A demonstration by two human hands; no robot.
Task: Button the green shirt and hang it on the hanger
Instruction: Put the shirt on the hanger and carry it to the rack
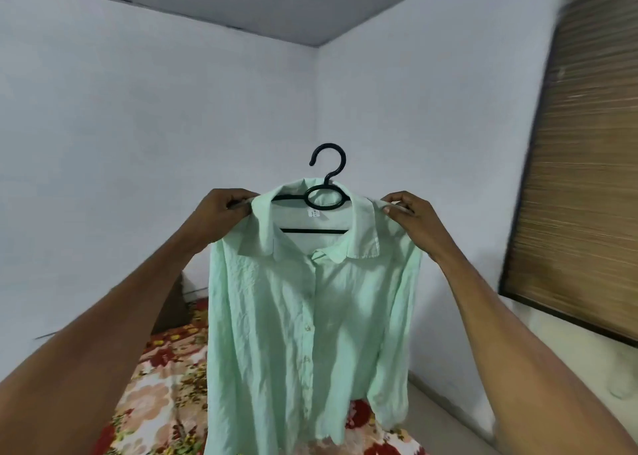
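Left hand and right hand pinch green shirt shoulders on black hanger; uneven release could slide it off.

At 7 o'clock we see a bed cover with red and cream flowers. At 3 o'clock a brown bamboo blind in a dark frame hangs on the pale wall. At 12 o'clock is the grey ceiling.

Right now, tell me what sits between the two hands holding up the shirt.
In the head view, between the left hand and right hand lie the green shirt's collar and the black hanger inside it.
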